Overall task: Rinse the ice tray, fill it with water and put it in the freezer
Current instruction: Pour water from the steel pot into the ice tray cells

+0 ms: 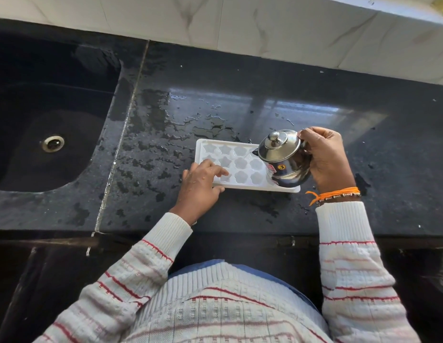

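A white ice tray (240,164) with flower-shaped cups lies flat on the black counter, right of the sink. My left hand (200,180) rests on the tray's near-left corner, fingers spread over the rim and the nearest cups. My right hand (325,158) grips a small steel kettle (282,157) with a knobbed lid, held over the tray's right end and tipped to the left. A thin stream of water runs from its spout into a cup in the middle row.
The black counter (314,115) is wet with puddles and drops behind and left of the tray. A black sink (52,125) with a round drain lies at the left. A white tiled wall (265,28) runs along the back. The counter's front edge is just below my wrists.
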The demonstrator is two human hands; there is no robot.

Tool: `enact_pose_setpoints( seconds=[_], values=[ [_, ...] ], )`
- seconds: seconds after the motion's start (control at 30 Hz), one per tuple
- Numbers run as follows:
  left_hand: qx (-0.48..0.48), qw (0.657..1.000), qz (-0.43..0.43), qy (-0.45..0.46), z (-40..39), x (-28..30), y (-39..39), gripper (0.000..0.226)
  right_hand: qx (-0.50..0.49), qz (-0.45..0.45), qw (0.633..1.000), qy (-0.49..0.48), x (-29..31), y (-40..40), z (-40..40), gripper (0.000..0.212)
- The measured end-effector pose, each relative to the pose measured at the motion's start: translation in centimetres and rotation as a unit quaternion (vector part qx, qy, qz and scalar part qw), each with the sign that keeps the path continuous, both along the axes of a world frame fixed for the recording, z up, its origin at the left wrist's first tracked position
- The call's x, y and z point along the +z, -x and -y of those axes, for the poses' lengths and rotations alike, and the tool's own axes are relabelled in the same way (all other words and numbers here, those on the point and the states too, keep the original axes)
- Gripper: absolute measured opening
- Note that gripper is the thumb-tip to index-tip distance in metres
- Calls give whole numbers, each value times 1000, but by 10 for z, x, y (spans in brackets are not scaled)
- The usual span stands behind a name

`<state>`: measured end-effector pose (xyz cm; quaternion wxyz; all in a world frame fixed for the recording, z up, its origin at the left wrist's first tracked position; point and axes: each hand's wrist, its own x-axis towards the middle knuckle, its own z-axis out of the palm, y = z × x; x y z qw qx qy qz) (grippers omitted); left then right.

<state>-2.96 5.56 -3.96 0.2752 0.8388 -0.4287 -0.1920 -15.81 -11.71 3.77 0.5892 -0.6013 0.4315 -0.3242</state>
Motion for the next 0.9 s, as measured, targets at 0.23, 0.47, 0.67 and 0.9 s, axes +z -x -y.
enact_pose_setpoints(
  seconds=[0.23, 0.47, 0.67, 0.9],
  values=[
    [5, 1000, 3, 7, -2, -2, -1, 33, -8, 44, 997, -56, 4, 1, -2, 47],
    [9, 1000, 17, 7, -5, -3, -1, 33, 3, 40, 997, -59, 5, -9, -6, 35],
    [20, 1000, 20, 7, -8, -4, -3, 32, 26, -23, 999, -20, 5, -20, -11, 33],
    [25, 1000, 17, 6, -10, -4, -4, 32, 26, -72, 997, 0, 7, -24, -15, 30]
  ],
)
